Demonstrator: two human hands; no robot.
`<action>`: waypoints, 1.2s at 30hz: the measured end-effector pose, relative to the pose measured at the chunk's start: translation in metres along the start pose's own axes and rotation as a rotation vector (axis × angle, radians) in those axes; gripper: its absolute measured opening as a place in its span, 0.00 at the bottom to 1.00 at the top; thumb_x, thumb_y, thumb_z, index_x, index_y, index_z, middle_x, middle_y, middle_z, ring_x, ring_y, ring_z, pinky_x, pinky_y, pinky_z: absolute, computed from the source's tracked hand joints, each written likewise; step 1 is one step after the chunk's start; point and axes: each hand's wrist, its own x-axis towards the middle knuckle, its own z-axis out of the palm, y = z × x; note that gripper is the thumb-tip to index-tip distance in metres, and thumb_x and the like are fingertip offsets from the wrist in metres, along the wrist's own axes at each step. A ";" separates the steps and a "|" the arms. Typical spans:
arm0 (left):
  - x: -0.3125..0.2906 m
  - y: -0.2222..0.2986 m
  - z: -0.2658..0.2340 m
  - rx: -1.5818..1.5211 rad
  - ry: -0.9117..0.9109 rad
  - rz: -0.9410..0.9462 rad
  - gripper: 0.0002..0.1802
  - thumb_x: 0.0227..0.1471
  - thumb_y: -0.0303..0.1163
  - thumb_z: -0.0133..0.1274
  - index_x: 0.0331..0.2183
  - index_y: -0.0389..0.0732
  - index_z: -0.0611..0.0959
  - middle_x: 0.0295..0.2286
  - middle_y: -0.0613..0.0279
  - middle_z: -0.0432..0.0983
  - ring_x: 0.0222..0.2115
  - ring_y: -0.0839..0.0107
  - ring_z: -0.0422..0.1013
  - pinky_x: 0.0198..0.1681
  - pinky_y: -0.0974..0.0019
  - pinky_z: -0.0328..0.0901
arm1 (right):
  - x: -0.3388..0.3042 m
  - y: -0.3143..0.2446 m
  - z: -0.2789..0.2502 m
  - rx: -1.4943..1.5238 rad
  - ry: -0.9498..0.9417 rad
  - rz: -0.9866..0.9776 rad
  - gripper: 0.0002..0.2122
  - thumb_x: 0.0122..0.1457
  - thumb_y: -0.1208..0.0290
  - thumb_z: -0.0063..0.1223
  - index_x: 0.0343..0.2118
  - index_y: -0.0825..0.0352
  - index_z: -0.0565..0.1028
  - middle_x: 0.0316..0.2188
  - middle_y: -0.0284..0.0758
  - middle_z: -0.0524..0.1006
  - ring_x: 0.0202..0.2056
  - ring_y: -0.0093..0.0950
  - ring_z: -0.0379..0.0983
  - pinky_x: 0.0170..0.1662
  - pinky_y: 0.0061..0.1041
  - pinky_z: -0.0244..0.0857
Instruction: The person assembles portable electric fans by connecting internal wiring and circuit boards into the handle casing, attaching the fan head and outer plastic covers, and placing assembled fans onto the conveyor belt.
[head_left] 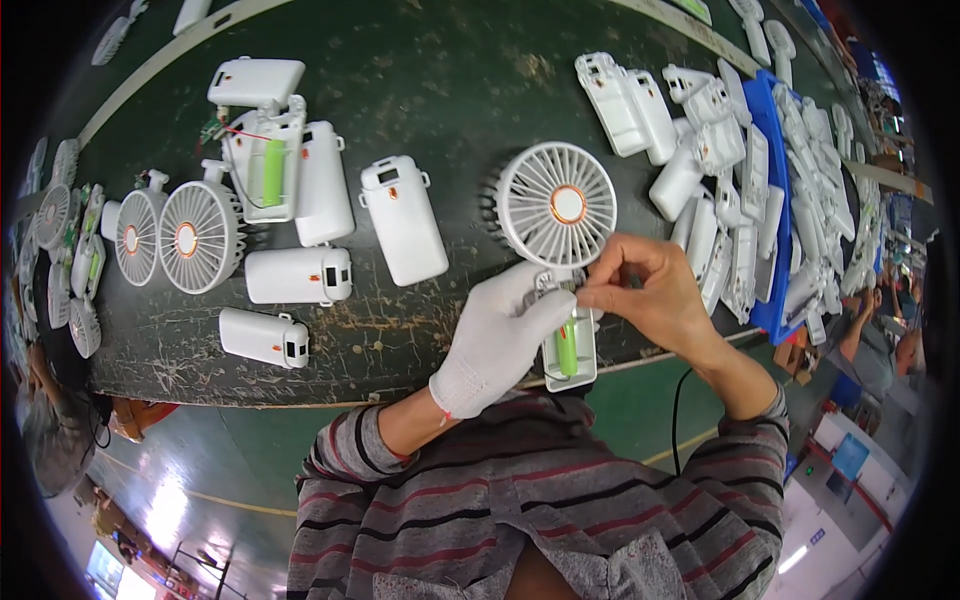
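Note:
In front of me is a white handheld fan (556, 205) with a round grille and an orange-ringed center. Its handle half (585, 372) stands open toward me, showing a green battery cell (567, 348) inside. My left hand (495, 335), in a white knit glove, grips the fan at the neck and upper handle. Bare fingers of my right hand (650, 295) pinch together at the handle's top, beside the gloved thumb. Whatever lies between those fingertips is hidden.
Several white handle shells (403, 220) lie left on the dark worn table (450, 110). Beyond them are two fan heads (190, 238) and an opened handle with battery and wires (270, 165). At right, loose shells (715, 150) pile against a blue bin (779, 240). Other people sit at both sides.

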 end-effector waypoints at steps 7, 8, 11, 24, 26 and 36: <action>0.001 -0.002 -0.002 -0.160 -0.043 -0.017 0.13 0.54 0.25 0.42 0.40 0.28 0.73 0.33 0.54 0.75 0.34 0.71 0.72 0.38 0.69 0.68 | 0.006 0.008 -0.001 0.082 -0.058 0.037 0.06 0.49 0.78 0.61 0.22 0.67 0.74 0.19 0.23 0.72 0.21 0.09 0.61 0.23 0.11 0.55; 0.001 -0.003 -0.002 -0.164 -0.071 -0.024 0.15 0.55 0.24 0.40 0.43 0.25 0.70 0.36 0.47 0.74 0.37 0.61 0.75 0.42 0.63 0.71 | 0.006 0.009 -0.001 0.093 -0.058 0.067 0.06 0.49 0.78 0.61 0.22 0.67 0.74 0.19 0.24 0.73 0.21 0.09 0.62 0.23 0.10 0.56; 0.001 -0.002 -0.001 -0.142 -0.087 0.013 0.15 0.56 0.24 0.39 0.43 0.26 0.70 0.36 0.47 0.74 0.37 0.62 0.75 0.42 0.63 0.71 | 0.004 0.008 0.000 0.165 -0.040 0.064 0.06 0.50 0.77 0.61 0.23 0.68 0.73 0.20 0.25 0.73 0.21 0.09 0.63 0.24 0.11 0.57; -0.002 0.005 0.006 -0.357 -0.088 -0.029 0.18 0.58 0.31 0.40 0.43 0.24 0.68 0.37 0.45 0.73 0.38 0.58 0.74 0.41 0.59 0.71 | 0.020 0.007 -0.010 0.067 -0.204 0.079 0.07 0.50 0.74 0.61 0.23 0.68 0.73 0.20 0.25 0.73 0.22 0.11 0.64 0.24 0.13 0.57; 0.000 0.010 0.004 -0.420 -0.091 -0.046 0.19 0.58 0.32 0.42 0.43 0.24 0.69 0.36 0.45 0.73 0.38 0.57 0.74 0.40 0.58 0.71 | 0.020 0.008 -0.009 0.069 -0.222 0.064 0.07 0.50 0.74 0.61 0.23 0.68 0.73 0.20 0.25 0.73 0.22 0.11 0.64 0.24 0.13 0.57; 0.003 -0.003 0.004 -0.374 -0.022 -0.041 0.19 0.58 0.33 0.43 0.42 0.24 0.69 0.35 0.43 0.73 0.34 0.55 0.75 0.37 0.55 0.73 | 0.017 0.008 -0.004 0.014 -0.207 0.010 0.08 0.50 0.73 0.61 0.23 0.68 0.72 0.20 0.25 0.72 0.22 0.11 0.64 0.25 0.13 0.57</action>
